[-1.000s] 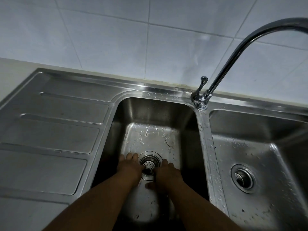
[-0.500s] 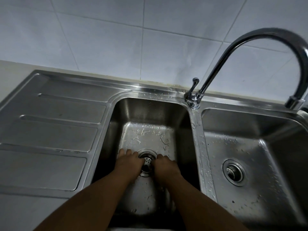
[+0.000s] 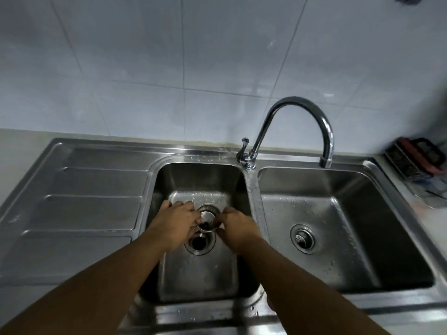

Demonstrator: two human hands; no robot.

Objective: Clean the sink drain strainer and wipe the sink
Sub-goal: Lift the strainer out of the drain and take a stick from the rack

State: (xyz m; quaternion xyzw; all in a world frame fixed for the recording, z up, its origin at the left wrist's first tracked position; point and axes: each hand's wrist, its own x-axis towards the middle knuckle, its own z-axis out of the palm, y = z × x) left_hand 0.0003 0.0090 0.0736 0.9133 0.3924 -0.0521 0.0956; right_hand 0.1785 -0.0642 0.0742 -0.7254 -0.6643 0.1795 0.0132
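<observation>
A round metal drain strainer [image 3: 207,220] with dark bits inside hangs just above the floor of the small left basin [image 3: 200,180]. My left hand [image 3: 175,220] grips its left rim and my right hand [image 3: 238,226] grips its right rim. Right below it lies the open drain hole [image 3: 199,242], dark and uncovered. The larger right basin [image 3: 338,213] has its own strainer [image 3: 302,238] seated in the drain.
A curved chrome faucet [image 3: 302,110] rises between the basins, its spout over the right one and its lever [image 3: 244,143] at the base. A ribbed draining board [image 3: 84,194] lies left. A dark wire rack [image 3: 416,160] stands at the far right. White tiles cover the wall.
Both hands closed on the strainer and lifted it out of the left basin's drain, leaving the hole open. My head has pulled back and up, showing more of the sink.
</observation>
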